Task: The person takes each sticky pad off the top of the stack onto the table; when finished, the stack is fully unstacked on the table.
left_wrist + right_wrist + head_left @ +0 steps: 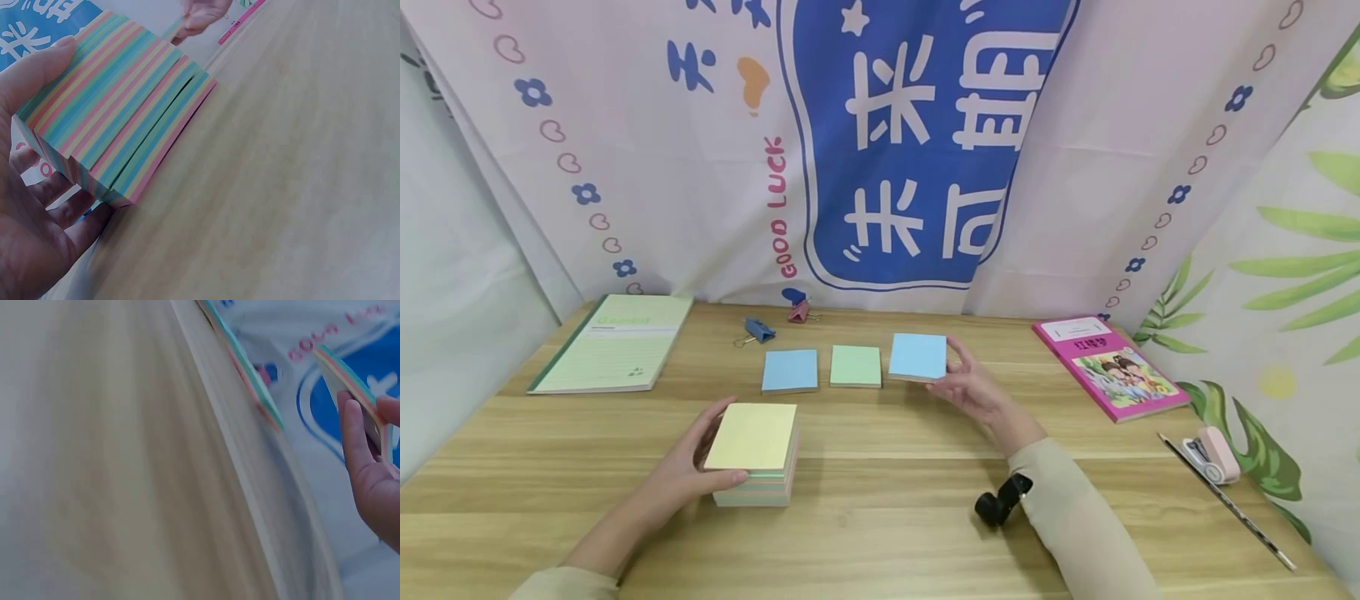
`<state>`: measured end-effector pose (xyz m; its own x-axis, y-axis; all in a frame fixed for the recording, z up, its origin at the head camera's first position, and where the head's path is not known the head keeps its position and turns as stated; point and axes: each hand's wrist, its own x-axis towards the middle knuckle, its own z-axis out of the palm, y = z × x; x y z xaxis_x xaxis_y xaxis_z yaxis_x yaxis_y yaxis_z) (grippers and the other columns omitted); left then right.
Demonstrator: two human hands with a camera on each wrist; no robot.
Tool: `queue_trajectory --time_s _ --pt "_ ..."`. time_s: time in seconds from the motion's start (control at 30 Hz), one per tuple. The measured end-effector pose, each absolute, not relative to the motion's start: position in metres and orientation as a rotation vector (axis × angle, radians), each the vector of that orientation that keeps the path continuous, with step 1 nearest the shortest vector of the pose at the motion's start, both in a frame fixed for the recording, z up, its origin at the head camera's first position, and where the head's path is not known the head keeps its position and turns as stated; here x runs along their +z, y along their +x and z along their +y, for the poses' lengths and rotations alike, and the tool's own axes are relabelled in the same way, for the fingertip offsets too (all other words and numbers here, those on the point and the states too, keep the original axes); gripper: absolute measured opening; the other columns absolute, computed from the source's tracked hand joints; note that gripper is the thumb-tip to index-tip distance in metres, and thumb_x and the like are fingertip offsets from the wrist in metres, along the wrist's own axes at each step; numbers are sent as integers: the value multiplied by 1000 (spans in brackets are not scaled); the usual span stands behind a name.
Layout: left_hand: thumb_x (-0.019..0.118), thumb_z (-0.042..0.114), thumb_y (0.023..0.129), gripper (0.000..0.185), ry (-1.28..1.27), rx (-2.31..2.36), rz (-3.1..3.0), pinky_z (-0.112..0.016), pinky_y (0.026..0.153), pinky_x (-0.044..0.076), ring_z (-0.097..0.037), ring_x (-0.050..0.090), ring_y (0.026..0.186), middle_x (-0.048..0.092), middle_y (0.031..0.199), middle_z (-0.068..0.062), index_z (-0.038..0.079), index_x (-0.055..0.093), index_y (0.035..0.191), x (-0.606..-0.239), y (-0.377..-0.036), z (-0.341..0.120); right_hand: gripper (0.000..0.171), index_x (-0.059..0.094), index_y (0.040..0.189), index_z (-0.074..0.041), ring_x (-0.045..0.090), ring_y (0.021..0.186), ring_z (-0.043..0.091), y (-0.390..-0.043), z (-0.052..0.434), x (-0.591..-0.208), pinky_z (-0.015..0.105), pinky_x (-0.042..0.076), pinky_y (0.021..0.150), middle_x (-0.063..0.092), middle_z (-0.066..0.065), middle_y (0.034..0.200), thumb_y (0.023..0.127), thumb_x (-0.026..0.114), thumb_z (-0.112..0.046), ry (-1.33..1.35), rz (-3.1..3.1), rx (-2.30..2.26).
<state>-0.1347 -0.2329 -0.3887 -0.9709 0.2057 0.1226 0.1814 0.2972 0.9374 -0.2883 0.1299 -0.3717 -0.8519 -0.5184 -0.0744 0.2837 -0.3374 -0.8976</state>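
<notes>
A tall stack of sticky note pads [752, 437], pale yellow on top with striped coloured edges, stands on the wooden table. My left hand [688, 471] grips this stack from its left side, thumb at the front and fingers behind, as the left wrist view [119, 106] also shows. Farther back, my right hand [973, 387] pinches a blue sticky note pad [917, 357] by its right edge. In the right wrist view that thin pad [353, 384] is raised and tilted between thumb and fingers. Left of it lie a green pad [855, 367] and another blue pad [790, 371] in a row.
A green notebook [617, 342] lies at the back left. Behind the pads are a blue binder clip [758, 330] and a pink one [800, 311]. At the right lie a pink book [1112, 367], a pencil [1225, 500] and a pink stapler [1213, 455]. A printed curtain [700, 208] hangs behind.
</notes>
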Motion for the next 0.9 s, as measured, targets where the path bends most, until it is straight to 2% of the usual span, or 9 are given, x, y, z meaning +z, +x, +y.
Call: queue_trajectory --time_s 0.17,0.23,0.37,0.47,0.63,0.73,0.8,0.9 --pt "67 13 74 84 375 1801 2517 -52 92 14 -39 10 123 13 137 -24 17 13 138 -389 -135 -232 86 0 139 -22 56 86 23 -308 143 -382 31 43 78 19 25 135 76 36 22 -222 1504 -2169" --pt "67 12 74 84 380 1805 2517 -49 92 19 -39 14 122 16 136 -23 15 13 138 -389 -134 -232 86 0 139 -22 55 88 23 -313 144 -385 31 42 79 18 23 136 76 37 22 -176 1543 -2140" --pt "68 12 73 83 374 1818 2514 -28 87 32 -36 24 118 23 133 -23 13 14 137 -389 -133 -230 86 -1 139 -22 50 95 23 -320 141 -390 35 39 84 11 22 138 76 39 21 -134 1586 -2075" --pt "68 12 73 83 360 1825 2513 -17 81 32 -34 26 116 25 132 -22 14 15 137 -389 -133 -230 86 0 139 -24 47 99 24 -323 137 -393 36 37 86 9 20 139 77 40 20 -135 1613 -2032" --pt "68 12 73 83 362 1820 2514 -15 81 31 -35 25 117 23 133 -22 16 15 137 -390 -133 -232 85 0 139 -22 45 103 29 -327 135 -393 37 39 84 -1 21 140 77 42 18 -134 1674 -1974" --pt "67 12 74 82 360 1820 2514 -17 81 32 -35 25 117 23 133 -21 15 15 137 -390 -134 -232 81 -1 139 -16 35 112 34 -328 135 -390 38 38 85 -9 20 139 79 45 13 -146 1710 -1941" --pt "67 12 74 83 359 1820 2516 -23 83 34 -35 25 117 23 133 -21 15 14 137 -390 -135 -233 78 0 139 -12 27 117 36 -329 135 -387 40 37 86 -6 22 139 81 48 9 -164 1747 -1916" --pt "67 13 74 83 358 1811 2528 -35 87 33 -35 24 118 23 133 -21 16 15 137 -390 -135 -233 74 5 139 -9 21 121 36 -329 134 -383 40 35 88 6 23 139 83 51 2 -159 1814 -1882"
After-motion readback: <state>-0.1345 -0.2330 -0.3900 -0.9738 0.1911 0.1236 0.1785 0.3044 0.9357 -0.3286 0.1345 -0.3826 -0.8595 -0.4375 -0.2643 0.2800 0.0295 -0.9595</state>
